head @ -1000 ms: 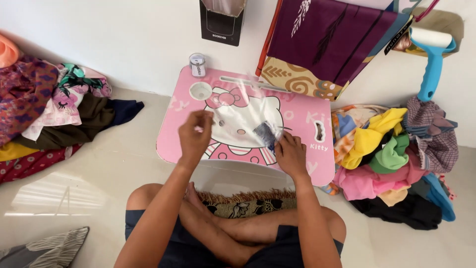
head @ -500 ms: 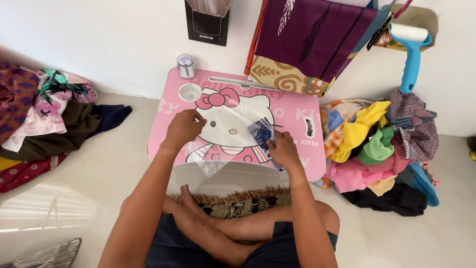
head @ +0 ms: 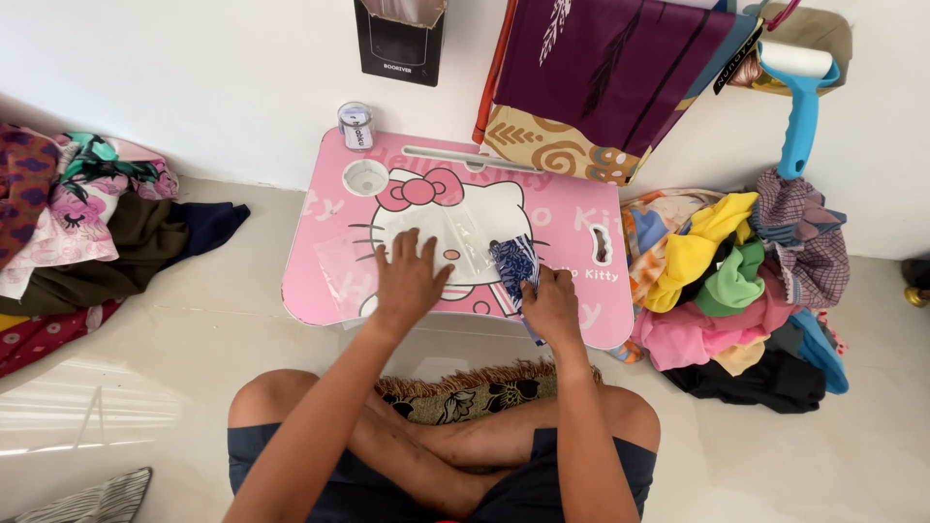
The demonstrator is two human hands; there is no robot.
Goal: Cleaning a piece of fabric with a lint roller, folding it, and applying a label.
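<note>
A pink cartoon-cat lap table [head: 329, 208] stands in front of my crossed legs. A clear plastic bag [head: 455, 232] lies flat across its middle. My left hand [head: 409, 281] rests palm down on the bag with its fingers spread. My right hand [head: 549, 305] pinches a folded blue patterned cloth [head: 511, 263] that sits at the bag's right end; whether the cloth is partly inside the bag I cannot tell. A second clear plastic sheet [head: 341, 271] lies at the table's left front edge.
A small tin [head: 356, 126] stands at the table's back left corner. Heaps of clothes lie at left [head: 87, 223] and right [head: 736, 281]. A lint roller [head: 799, 97], a purple cloth board [head: 620, 77] and a black box [head: 400, 39] are against the wall.
My left hand came down from a raised position and now lies flat on the bag. The right hand stayed with the blue cloth at the bag's right end. The camera shifted slightly.
</note>
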